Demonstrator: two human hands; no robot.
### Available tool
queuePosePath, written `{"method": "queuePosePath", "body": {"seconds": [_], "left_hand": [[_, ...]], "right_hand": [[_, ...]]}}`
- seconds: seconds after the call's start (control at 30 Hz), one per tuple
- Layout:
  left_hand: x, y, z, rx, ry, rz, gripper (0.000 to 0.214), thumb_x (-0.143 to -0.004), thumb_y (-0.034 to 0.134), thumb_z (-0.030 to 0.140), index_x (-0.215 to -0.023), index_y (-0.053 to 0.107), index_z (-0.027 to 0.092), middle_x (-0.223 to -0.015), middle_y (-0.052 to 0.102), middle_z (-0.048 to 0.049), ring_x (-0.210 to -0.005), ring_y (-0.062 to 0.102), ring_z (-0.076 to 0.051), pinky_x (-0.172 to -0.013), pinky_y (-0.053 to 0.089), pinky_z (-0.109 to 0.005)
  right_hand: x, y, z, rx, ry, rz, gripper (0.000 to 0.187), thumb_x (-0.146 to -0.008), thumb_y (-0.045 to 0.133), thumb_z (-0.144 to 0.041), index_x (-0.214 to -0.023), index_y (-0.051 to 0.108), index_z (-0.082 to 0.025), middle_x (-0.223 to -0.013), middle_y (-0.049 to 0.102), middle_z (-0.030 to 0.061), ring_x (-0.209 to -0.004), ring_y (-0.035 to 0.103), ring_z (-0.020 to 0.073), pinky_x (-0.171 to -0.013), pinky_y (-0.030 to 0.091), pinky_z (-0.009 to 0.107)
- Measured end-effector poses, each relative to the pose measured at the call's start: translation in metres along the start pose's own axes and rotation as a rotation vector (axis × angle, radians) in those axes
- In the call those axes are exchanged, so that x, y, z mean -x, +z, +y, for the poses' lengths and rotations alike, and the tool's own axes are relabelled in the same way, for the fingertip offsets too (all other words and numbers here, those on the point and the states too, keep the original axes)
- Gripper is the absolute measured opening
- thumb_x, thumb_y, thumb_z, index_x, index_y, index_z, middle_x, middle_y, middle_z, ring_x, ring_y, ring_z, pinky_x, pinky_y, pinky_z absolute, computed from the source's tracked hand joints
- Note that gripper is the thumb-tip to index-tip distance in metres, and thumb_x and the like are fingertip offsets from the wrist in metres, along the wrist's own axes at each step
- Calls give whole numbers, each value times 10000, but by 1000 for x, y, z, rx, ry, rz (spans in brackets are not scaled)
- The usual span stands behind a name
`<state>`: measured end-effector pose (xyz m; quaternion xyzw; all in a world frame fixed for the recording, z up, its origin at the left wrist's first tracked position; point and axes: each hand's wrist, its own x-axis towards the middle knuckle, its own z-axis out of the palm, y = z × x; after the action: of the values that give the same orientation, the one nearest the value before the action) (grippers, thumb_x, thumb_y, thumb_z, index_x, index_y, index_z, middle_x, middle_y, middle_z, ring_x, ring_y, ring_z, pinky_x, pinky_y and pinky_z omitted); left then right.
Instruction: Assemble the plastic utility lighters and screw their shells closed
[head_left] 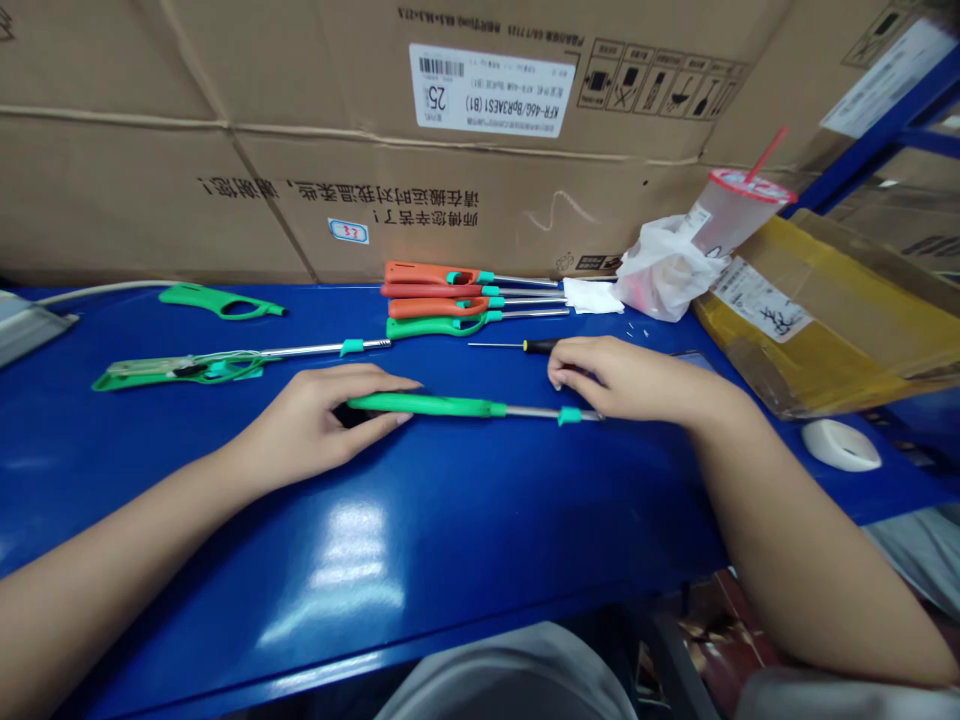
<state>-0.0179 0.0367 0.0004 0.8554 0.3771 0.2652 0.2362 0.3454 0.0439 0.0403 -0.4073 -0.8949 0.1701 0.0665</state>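
Left hand (pixel 319 420) is pinched onto the handle of a long green plastic lighter (pixel 442 405), over the glossy blue table (pixel 480 540). Right hand (pixel 619 380) is half curled near a black-handled metal screwdriver (pixel 536 346), can't tell if it's gripping anything.

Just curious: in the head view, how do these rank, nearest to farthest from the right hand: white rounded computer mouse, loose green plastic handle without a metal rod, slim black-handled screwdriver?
From the right hand:
1. Slim black-handled screwdriver, just to its left.
2. White rounded computer mouse, off to the right.
3. Loose green plastic handle, far left.
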Motion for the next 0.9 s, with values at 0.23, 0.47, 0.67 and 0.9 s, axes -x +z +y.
{"method": "queuePosePath", "body": {"seconds": [0.23,0.47,0.67,0.9], "left_hand": [[0,-1,3,76,1,-39,271,-972,697,426,-1144,797,243,-1068,779,-51,-938,719,-204,-868,538,-266],[0,-3,3,190,-254,42,377,-866,755,582,-960,790,218,-880,757,-28,-745,634,-183,-649,482,-235],[0,1,10,218,-300,56,383,-831,788,548,-996,794,203,-895,775,-22,-718,634,-160,-655,503,-221],[0,8,18,327,-333,48,361,-816,818,526,-957,796,195,-762,728,8,-598,549,-101,-564,429,-182]], "right_hand": [[8,-8,-7,-111,30,11,285,-897,718,-410,-1091,676,-206,-1069,742,75,-912,680,216,-801,530,330],[3,-11,-7,-2,14,65,274,-1009,561,-348,-837,709,-193,-798,740,46,-691,644,177,-664,422,289],[-6,6,-21,148,-73,31,292,-1071,549,-433,-1043,749,-222,-1023,810,64,-954,738,244,-856,417,339],[-15,22,-43,363,22,-87,385,-1114,411,-474,-1022,649,-185,-976,770,84,-862,733,267,-665,328,327]]}}
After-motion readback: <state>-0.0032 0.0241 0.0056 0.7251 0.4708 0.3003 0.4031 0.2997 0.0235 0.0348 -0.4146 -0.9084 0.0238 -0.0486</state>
